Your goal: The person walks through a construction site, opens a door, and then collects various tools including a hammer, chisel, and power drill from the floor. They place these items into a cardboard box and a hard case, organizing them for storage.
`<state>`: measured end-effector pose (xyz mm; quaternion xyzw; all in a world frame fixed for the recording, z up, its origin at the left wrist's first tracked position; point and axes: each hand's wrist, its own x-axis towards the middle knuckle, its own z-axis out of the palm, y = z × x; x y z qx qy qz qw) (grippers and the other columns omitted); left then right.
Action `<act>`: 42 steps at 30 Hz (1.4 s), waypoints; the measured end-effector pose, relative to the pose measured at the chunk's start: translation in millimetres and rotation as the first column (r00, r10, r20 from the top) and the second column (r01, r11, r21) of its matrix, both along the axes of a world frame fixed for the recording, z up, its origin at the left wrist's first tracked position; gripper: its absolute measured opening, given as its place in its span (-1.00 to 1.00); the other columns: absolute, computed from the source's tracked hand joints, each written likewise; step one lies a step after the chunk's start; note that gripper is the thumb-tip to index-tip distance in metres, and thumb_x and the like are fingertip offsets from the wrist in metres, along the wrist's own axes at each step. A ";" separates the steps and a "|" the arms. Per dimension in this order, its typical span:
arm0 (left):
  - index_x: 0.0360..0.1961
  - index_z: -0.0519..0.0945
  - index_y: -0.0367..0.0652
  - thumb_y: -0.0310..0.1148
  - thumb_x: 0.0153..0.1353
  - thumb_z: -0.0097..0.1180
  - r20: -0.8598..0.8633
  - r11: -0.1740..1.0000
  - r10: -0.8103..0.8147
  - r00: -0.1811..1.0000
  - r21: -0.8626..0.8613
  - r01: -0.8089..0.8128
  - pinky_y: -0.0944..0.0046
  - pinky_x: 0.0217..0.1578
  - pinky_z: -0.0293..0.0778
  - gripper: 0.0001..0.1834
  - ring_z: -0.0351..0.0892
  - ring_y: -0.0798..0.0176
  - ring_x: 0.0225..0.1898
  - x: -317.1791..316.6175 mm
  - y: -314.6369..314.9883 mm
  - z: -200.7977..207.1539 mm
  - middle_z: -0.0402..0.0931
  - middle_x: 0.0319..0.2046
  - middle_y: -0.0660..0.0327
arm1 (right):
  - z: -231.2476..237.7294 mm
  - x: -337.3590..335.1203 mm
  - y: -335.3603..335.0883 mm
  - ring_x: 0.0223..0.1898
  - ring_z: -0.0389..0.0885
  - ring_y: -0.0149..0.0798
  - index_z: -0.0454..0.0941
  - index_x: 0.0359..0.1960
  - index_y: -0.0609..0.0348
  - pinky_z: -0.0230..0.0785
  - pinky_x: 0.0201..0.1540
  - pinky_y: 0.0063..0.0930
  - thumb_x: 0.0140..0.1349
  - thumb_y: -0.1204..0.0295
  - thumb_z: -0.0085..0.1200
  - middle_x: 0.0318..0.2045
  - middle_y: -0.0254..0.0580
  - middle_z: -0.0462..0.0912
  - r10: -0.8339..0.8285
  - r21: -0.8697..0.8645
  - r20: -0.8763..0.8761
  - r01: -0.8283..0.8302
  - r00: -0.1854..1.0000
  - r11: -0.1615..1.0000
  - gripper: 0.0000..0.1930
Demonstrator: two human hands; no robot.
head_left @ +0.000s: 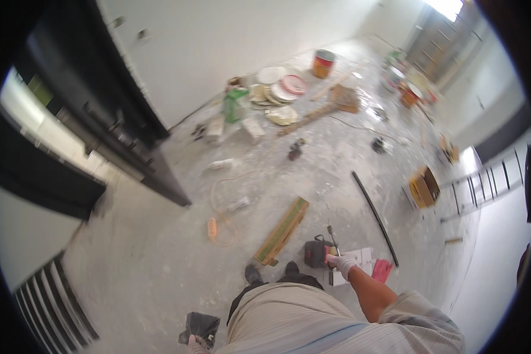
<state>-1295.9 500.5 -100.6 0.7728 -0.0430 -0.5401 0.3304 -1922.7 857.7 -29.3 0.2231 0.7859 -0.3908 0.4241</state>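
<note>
My right hand (342, 263), in a pale glove, is closed round a long thin tool (333, 237) with a dark end pointing away from me. Just left of that hand a small black bag (315, 252) with a loop handle sits on the floor. White flat boxes or sheets (361, 257) lie under and beside the hand, with a pink-red glove-like piece (382, 270) to their right. At the lower edge my left hand (200, 343), also gloved, grips a black bag-like thing (203, 325); its exact kind is unclear.
A long cardboard box (282, 231) lies before my feet, and a black pole (374, 218) to the right. An orange cord end (212, 228) is on the left. Farther off are bucket lids (283, 115), a red bucket (323, 64), an open carton (423, 187) and a ladder (484, 186).
</note>
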 end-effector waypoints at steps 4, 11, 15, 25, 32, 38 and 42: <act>-0.45 0.55 0.03 -0.13 0.28 0.26 0.070 0.964 -0.264 0.962 0.008 0.264 0.34 -0.57 0.41 -0.75 0.46 0.35 -0.59 -54.5 -58.4 8.8 0.51 -0.54 0.33 | -22.9 36.8 39.3 -0.38 0.47 -0.30 0.68 -0.09 0.07 0.32 -0.28 -0.29 0.08 0.07 0.46 -0.35 -0.29 0.64 -0.191 -0.018 -0.021 0.191 0.981 0.981 -0.54; -0.45 0.55 0.03 -0.12 0.28 0.26 0.107 0.841 -0.537 0.837 -0.004 0.540 0.34 -0.56 0.41 -0.75 0.45 0.35 -0.58 -153.9 -126.0 22.1 0.51 -0.54 0.33 | 12.1 92.7 61.3 -0.37 0.58 -0.30 0.70 -0.13 0.20 0.42 -0.31 -0.32 0.05 0.09 0.48 -0.32 -0.23 0.72 -0.401 0.045 -0.061 0.404 0.914 0.914 -0.52; -0.45 0.55 0.04 -0.11 0.28 0.26 0.116 0.759 -0.645 0.755 -0.016 0.651 0.34 -0.55 0.41 -0.75 0.45 0.35 -0.58 -199.8 -154.0 28.2 0.51 -0.54 0.33 | 9.7 127.2 79.9 -0.56 0.43 -0.40 0.71 -0.31 0.15 0.29 -0.47 -0.35 0.03 0.17 0.50 -0.52 -0.31 0.62 -0.510 0.038 -0.105 0.516 0.854 0.856 -0.65; -0.44 0.55 0.04 -0.09 0.28 0.26 0.159 0.595 -0.793 0.588 -0.002 0.804 0.34 -0.54 0.41 -0.74 0.45 0.36 -0.58 -267.7 -184.0 35.3 0.51 -0.53 0.33 | 1.9 193.3 111.2 -0.53 0.45 -0.33 0.68 -0.35 0.10 0.28 -0.46 -0.34 0.07 0.11 0.44 -0.51 -0.28 0.62 -0.673 0.034 -0.079 0.677 0.735 0.735 -0.66; -0.44 0.55 0.04 -0.07 0.28 0.26 0.181 0.607 -0.781 0.598 -0.002 0.794 0.35 -0.53 0.41 -0.73 0.45 0.36 -0.57 -268.2 -187.4 59.0 0.51 -0.53 0.33 | -13.6 170.5 138.9 -0.53 0.40 -0.30 0.62 -0.31 0.11 0.26 -0.47 -0.31 0.11 0.11 0.40 -0.50 -0.25 0.57 -0.674 0.189 0.017 0.660 0.738 0.727 -0.65; -0.56 0.50 0.10 -0.01 0.30 0.20 0.210 0.524 -0.834 0.510 0.009 0.852 0.30 -0.58 0.28 -0.65 0.37 0.33 -0.62 -252.3 -222.1 59.0 0.44 -0.62 0.36 | -27.3 56.1 136.5 -0.58 0.42 -0.36 0.64 -0.38 0.08 0.31 -0.51 -0.36 0.08 0.11 0.44 -0.55 -0.31 0.58 -0.684 -0.035 0.037 0.686 0.728 0.727 -0.66; -0.57 0.48 0.10 -0.02 0.30 0.18 0.198 0.561 -0.815 0.544 0.037 0.827 0.27 -0.62 0.23 -0.65 0.31 0.32 -0.66 -307.5 -205.6 72.0 0.42 -0.65 0.38 | -13.4 -25.2 142.0 -0.55 0.49 -0.39 0.70 -0.29 0.18 0.37 -0.45 -0.39 0.05 0.14 0.49 -0.52 -0.32 0.63 -0.639 -0.011 -0.058 0.640 0.767 0.768 -0.62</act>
